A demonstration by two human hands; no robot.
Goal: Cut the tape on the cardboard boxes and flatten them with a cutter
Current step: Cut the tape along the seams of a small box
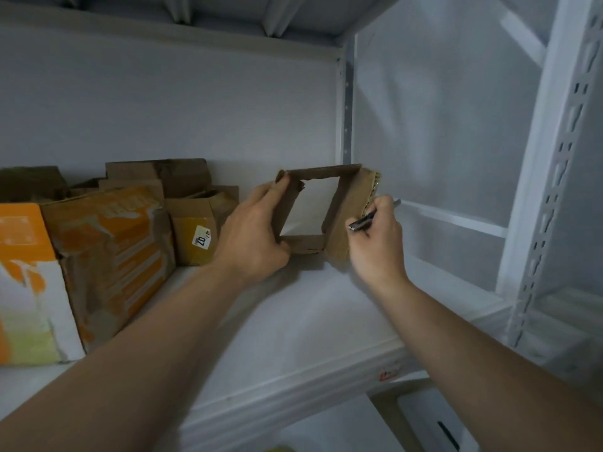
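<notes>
One box (pixel 345 207), skewed open: flattening in hand.
Left hand (pixel 254 236) grips its left wall, right hand (pixel 375 244) clamps the cutter (pixel 362 222); next probably needs pressing it flat.

Left hand (pixel 253 238) grips left wall of open-ended cardboard box (pixel 342 220) on white shelf (pixel 310 321), right hand (pixel 378 238) at its right wall holding cutter (pixel 362 223); more boxes (pixel 111 243) left of the grip.
</notes>
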